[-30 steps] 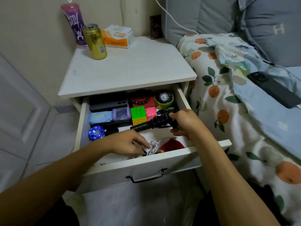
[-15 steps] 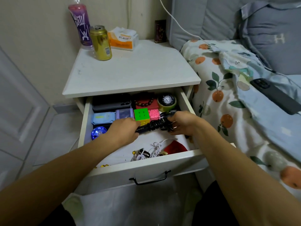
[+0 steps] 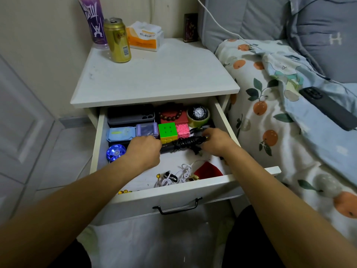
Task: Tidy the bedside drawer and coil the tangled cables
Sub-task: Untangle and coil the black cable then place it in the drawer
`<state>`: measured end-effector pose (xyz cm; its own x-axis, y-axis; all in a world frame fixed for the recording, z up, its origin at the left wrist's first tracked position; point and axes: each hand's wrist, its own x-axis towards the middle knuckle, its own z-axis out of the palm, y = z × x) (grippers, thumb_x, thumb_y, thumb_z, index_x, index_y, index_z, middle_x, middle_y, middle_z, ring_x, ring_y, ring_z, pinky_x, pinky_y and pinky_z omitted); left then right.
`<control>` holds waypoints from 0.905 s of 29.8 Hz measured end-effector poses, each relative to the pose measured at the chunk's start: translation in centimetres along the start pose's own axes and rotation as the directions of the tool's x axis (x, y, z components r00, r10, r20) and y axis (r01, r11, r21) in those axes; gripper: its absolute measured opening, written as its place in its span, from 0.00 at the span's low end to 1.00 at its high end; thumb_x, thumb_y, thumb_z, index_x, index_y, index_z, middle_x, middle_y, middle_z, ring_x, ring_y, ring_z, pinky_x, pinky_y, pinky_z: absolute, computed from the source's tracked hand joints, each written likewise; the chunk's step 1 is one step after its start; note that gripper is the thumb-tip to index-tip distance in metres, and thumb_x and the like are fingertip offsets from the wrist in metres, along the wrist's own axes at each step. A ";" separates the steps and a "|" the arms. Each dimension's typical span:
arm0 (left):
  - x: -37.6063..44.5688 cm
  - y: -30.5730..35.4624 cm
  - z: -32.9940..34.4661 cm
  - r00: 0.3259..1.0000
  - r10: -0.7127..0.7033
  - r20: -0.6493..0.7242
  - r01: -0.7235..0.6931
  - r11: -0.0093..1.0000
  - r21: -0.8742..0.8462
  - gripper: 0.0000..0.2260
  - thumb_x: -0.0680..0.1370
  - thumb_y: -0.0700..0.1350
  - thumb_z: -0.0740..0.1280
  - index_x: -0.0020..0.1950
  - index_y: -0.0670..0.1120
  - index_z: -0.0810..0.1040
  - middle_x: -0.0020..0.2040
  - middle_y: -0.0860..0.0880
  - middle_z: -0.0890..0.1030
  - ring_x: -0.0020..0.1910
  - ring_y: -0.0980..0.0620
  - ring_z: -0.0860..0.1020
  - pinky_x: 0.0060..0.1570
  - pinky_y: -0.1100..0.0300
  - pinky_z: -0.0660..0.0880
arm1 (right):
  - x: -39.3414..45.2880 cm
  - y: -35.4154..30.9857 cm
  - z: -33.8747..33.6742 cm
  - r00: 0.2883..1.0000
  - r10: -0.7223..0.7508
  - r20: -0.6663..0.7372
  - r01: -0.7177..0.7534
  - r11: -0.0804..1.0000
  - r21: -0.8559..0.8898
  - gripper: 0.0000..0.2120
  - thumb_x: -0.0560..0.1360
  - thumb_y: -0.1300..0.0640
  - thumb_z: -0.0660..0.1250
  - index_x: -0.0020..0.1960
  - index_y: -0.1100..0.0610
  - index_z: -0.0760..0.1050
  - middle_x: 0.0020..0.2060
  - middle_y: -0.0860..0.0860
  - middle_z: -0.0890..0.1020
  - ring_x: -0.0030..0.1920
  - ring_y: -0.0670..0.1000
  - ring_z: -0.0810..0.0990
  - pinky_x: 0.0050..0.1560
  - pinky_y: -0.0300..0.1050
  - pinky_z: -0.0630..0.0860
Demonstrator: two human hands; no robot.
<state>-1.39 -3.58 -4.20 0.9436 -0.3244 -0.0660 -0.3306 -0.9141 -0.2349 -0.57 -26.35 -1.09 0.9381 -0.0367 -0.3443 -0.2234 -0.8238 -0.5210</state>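
Drawer [image 3: 193,187]: pulled open below the white bedside table [image 3: 154,78]; its far half is already packed in neat rows.
Far rows: dark phone cases [image 3: 131,114], a bead bracelet [image 3: 171,116], a watch [image 3: 199,113], a light blue case [image 3: 120,133], a purple box [image 3: 147,129], a green cube [image 3: 167,131] and a pink cube [image 3: 182,130] sit side by side.
Black cable [image 3: 188,143]: a bundled coil in the middle of the drawer, between the two hands, just near of the cubes.
Left hand [image 3: 144,150]: curled around the left end of the black bundle; the fingers are hidden under the knuckles.
Right hand [image 3: 216,141]: fingers bent over the right end of the same bundle, gripping it.
White cable [image 3: 179,176]: still tangled at the near edge, beside a red pouch [image 3: 208,170] and small gold beads [image 3: 125,192].
Blue yo-yo [image 3: 115,152]: loose at the left side.
Progress: I judge more than half is done. The black cable must be set down, the white one coiled, and the near items sorted.
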 end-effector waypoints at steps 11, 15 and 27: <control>-0.5 -1.1 -1.0 0.994 -0.036 -0.107 0.000 0.947 -0.321 0.12 0.77 0.53 0.68 0.56 0.50 0.78 0.53 0.50 0.80 0.49 0.47 0.79 0.42 0.56 0.73 | -1.8 1.0 -1.1 0.992 -0.047 -0.118 0.045 0.999 -0.024 0.19 0.75 0.62 0.62 0.65 0.55 0.75 0.61 0.57 0.78 0.58 0.59 0.77 0.49 0.42 0.72; -0.8 -1.5 -2.1 0.999 -0.031 -0.041 -0.005 0.738 -0.674 0.04 0.75 0.52 0.72 0.48 0.55 0.81 0.43 0.58 0.83 0.42 0.61 0.79 0.46 0.60 0.76 | -3.5 2.1 -2.1 0.998 -0.044 -0.038 0.042 0.997 -0.065 0.14 0.76 0.62 0.63 0.60 0.54 0.79 0.57 0.55 0.81 0.53 0.56 0.80 0.55 0.51 0.79; 1.0 2.4 -3.5 0.899 0.427 0.097 -0.270 0.716 -0.644 0.09 0.77 0.50 0.70 0.57 0.51 0.81 0.46 0.58 0.81 0.47 0.56 0.79 0.50 0.58 0.76 | -6.4 2.4 -2.8 1.000 -0.027 0.002 0.027 0.987 -0.158 0.13 0.76 0.64 0.63 0.56 0.53 0.81 0.55 0.54 0.82 0.54 0.54 0.80 0.56 0.47 0.78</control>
<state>-1.30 -6.96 -1.48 0.7088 -0.6581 -0.2539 -0.5017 -0.7233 0.4745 -6.36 -29.63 2.06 0.9433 -0.0136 -0.3316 -0.1535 -0.9037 -0.3997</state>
